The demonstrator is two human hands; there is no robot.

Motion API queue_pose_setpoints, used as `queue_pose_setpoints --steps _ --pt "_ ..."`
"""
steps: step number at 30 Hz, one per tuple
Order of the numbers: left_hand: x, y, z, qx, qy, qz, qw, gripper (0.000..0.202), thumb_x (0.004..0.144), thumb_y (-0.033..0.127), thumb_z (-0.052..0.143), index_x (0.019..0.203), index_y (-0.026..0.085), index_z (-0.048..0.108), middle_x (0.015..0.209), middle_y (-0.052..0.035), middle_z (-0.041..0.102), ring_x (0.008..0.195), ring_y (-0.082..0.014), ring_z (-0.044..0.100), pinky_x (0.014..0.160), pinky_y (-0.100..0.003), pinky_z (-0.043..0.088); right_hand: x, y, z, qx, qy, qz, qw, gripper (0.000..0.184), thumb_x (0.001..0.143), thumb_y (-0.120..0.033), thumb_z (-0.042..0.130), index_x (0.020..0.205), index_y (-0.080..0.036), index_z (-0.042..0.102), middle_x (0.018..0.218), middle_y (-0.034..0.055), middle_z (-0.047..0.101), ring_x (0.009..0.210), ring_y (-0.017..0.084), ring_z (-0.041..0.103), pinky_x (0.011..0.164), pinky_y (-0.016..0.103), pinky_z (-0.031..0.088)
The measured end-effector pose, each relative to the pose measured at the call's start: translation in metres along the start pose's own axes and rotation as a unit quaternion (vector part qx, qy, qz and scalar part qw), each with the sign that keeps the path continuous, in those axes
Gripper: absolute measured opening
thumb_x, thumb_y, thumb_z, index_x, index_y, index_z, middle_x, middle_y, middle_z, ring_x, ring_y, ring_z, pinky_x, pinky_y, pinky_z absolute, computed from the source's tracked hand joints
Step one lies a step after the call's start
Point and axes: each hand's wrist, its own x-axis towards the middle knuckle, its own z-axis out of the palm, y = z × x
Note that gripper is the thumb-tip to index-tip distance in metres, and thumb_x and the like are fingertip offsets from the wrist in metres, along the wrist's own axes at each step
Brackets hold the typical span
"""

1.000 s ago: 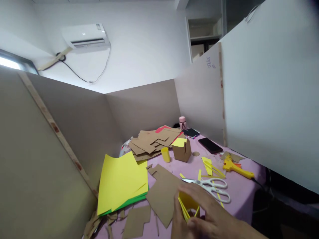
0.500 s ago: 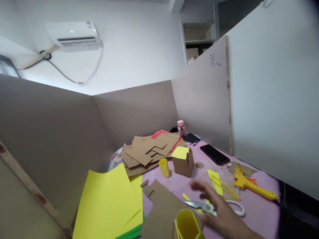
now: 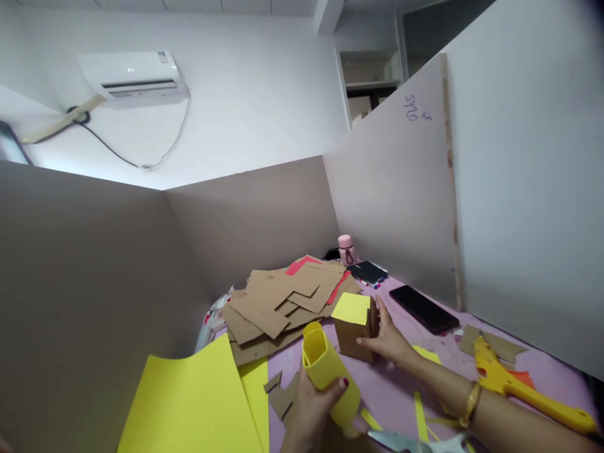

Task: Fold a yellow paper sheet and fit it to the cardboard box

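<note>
My left hand [image 3: 309, 409] is closed round a yellow paper tube [image 3: 325, 371], holding it tilted above the pink tabletop [image 3: 391, 393]. My right hand [image 3: 387, 340] reaches forward and grips the right side of a small brown cardboard box [image 3: 353, 333] with a yellow paper top. A gold bangle sits on my right wrist. Behind the held tube, a smaller yellow tube is mostly hidden.
A pile of brown cardboard pieces [image 3: 278, 302] lies behind the box. Yellow sheets [image 3: 198, 402] lie at the left. A yellow glue gun [image 3: 514, 387], a black phone [image 3: 423, 308], a pink bottle [image 3: 346, 250] and scissors [image 3: 410, 442] are at the right. Partition walls enclose the desk.
My left hand has lifted the yellow tube up and forward. My right hand has moved from above the scissors to the cardboard box and taken hold of it.
</note>
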Motion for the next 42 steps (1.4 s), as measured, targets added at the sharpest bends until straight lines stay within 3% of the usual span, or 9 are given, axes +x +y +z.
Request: queue_pose_setpoints --steps 6,9,11,15,19,23,26,31,42 --pt "0.034 -0.017 0.011 0.034 -0.011 0.001 0.999 0.059 0.051 0.043 0.08 0.097 0.017 0.055 0.08 -0.0036 0.061 0.074 -0.0195 0.055 0.067 -0.031 0.046 0.024 -0.033 -0.037 0.107 -0.001 0.004 0.994 0.111 0.064 -0.048 0.071 0.144 -0.017 0.0 0.137 0.0209 0.04 0.122 0.032 0.045 0.097 0.048 0.041" --pt "0.054 -0.018 0.03 0.05 -0.027 0.015 0.998 0.055 0.054 0.026 0.077 0.101 0.017 0.051 0.078 0.0007 0.057 0.072 -0.0154 0.052 0.067 -0.027 0.045 0.035 -0.07 -0.058 0.144 -0.012 -0.041 0.989 0.103 0.07 -0.046 0.069 0.144 -0.027 0.001 0.146 0.0122 0.033 0.127 0.026 0.039 0.103 0.043 0.036" --pt "0.066 -0.017 0.042 0.064 -0.046 0.017 0.997 0.051 0.053 0.017 0.075 0.099 0.018 0.052 0.074 0.0034 0.055 0.067 -0.0133 0.049 0.063 -0.024 0.043 0.039 -0.094 -0.065 0.16 -0.041 -0.066 0.984 0.101 0.071 -0.043 0.071 0.145 -0.03 0.003 0.149 0.0082 0.029 0.128 0.023 0.037 0.105 0.04 0.032" --pt "0.081 -0.018 0.056 0.089 -0.085 0.005 0.992 0.051 0.054 0.014 0.072 0.102 0.016 0.054 0.077 0.0005 0.061 0.068 -0.0151 0.052 0.061 -0.025 0.044 0.042 -0.119 -0.065 0.167 -0.133 -0.073 0.974 0.113 0.063 -0.035 0.079 0.146 -0.028 0.002 0.151 0.0115 0.024 0.126 0.026 0.039 0.1 0.039 0.04" --pt "0.086 -0.021 0.053 0.122 -0.099 -0.001 0.988 0.043 0.056 0.02 0.072 0.097 0.014 0.061 0.087 -0.0061 0.067 0.08 -0.0215 0.057 0.068 -0.029 0.046 0.041 -0.119 -0.059 0.167 -0.207 -0.065 0.962 0.119 0.057 -0.033 0.083 0.146 -0.026 0.005 0.147 0.015 0.03 0.124 0.028 0.043 0.098 0.041 0.041" --pt "0.089 -0.024 0.047 0.143 -0.107 -0.001 0.984 0.051 0.057 0.023 0.072 0.106 0.015 0.061 0.096 -0.0076 0.068 0.087 -0.0241 0.058 0.073 -0.031 0.047 0.04 -0.113 -0.055 0.178 -0.224 -0.065 0.956 0.124 0.058 -0.043 0.082 0.146 -0.025 -0.003 0.15 0.0169 0.023 0.13 0.029 0.036 0.101 0.043 0.037" --pt "0.094 -0.028 0.043 0.161 -0.125 -0.017 0.979 0.048 0.056 0.024 0.073 0.101 0.012 0.064 0.089 -0.0081 0.069 0.084 -0.0247 0.057 0.072 -0.032 0.048 0.039 -0.108 -0.053 0.178 -0.223 -0.073 0.956 0.128 0.055 -0.044 0.084 0.146 -0.027 -0.005 0.15 0.0165 0.023 0.133 0.029 0.032 0.105 0.045 0.032" --pt "0.103 -0.03 0.035 0.157 -0.171 -0.054 0.971 0.05 0.054 0.023 0.073 0.102 0.013 0.064 0.101 -0.01 0.068 0.095 -0.0285 0.057 0.079 -0.035 0.047 0.035 -0.1 -0.046 0.185 -0.21 -0.092 0.956 0.133 0.052 -0.046 0.085 0.144 -0.032 -0.009 0.149 0.0157 0.024 0.133 0.031 0.032 0.106 0.05 0.026" --pt "0.105 -0.005 0.026 0.104 -0.249 -0.084 0.959 0.057 0.053 0.018 0.073 0.109 0.014 0.063 0.117 -0.0104 0.064 0.109 -0.0286 0.054 0.095 -0.038 0.04 0.025 -0.089 -0.026 0.191 -0.146 -0.102 0.965 0.133 0.049 -0.047 0.086 0.144 -0.028 -0.006 0.147 0.0163 0.024 0.134 0.031 0.025 0.107 0.052 0.024"
